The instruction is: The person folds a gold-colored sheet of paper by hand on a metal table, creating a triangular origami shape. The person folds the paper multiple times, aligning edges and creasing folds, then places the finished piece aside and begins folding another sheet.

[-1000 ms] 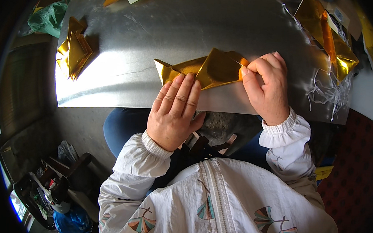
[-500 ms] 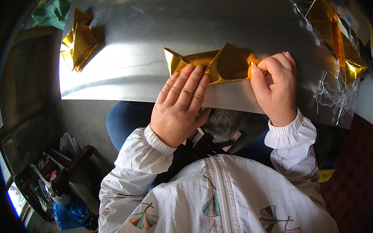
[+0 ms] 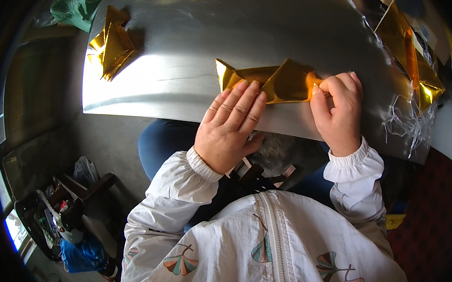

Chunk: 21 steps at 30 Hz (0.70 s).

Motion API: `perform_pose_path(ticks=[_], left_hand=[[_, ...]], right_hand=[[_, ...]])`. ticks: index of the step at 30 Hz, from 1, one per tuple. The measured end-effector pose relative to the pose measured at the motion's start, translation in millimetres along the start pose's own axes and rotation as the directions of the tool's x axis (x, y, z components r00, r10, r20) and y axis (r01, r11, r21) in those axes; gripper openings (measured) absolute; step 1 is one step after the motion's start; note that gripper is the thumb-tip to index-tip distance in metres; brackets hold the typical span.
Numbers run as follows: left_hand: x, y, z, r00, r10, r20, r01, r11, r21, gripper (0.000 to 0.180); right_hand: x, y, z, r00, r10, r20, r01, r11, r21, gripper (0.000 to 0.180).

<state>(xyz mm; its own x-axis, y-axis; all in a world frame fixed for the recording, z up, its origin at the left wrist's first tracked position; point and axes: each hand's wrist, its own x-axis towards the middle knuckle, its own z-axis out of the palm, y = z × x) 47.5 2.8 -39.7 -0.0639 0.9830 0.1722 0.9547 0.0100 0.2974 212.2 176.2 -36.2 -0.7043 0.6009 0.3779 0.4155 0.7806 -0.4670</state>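
The folded gold foil paper (image 3: 286,85) lies on the metal tabletop (image 3: 191,33), near the middle of its near edge, between the two hands. The left hand (image 3: 231,125) is flattened palm down, fingers straight and side by side, the fingertips pressing the paper's near side left of its middle. The right hand (image 3: 342,111) pinches the paper's right end between thumb and forefinger, its other fingers curled. Toward the tabletop's left edge sits a stack of folded gold pieces (image 3: 113,46), well apart from the left hand, and just past that edge a green plastic bag (image 3: 78,9). Along the right edge lie a larger gold piece (image 3: 398,35) and, by the near right corner, clear plastic strands (image 3: 411,124). A pale packet (image 3: 428,35) beyond carries a small bluish label too small to read. Leaf motifs decorate the white jacket (image 3: 230,234).
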Motion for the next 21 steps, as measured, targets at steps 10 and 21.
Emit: perform_pose_path(ticks=[10, 21], left_hand=[[1.8, 3.1, -4.2, 0.992, -0.118, 0.042, 0.115, 0.992, 0.054, 0.089], [4.0, -3.8, -6.2, 0.993, -0.118, 0.002, 0.117, 0.987, 0.106, 0.093]], right_hand=[[0.6, 1.0, -1.0, 1.0, 0.015, 0.023, -0.015, 0.999, 0.029, 0.011], [-12.0, 7.3, 4.3, 0.999, 0.038, 0.035, -0.036, 0.997, -0.062, 0.013]])
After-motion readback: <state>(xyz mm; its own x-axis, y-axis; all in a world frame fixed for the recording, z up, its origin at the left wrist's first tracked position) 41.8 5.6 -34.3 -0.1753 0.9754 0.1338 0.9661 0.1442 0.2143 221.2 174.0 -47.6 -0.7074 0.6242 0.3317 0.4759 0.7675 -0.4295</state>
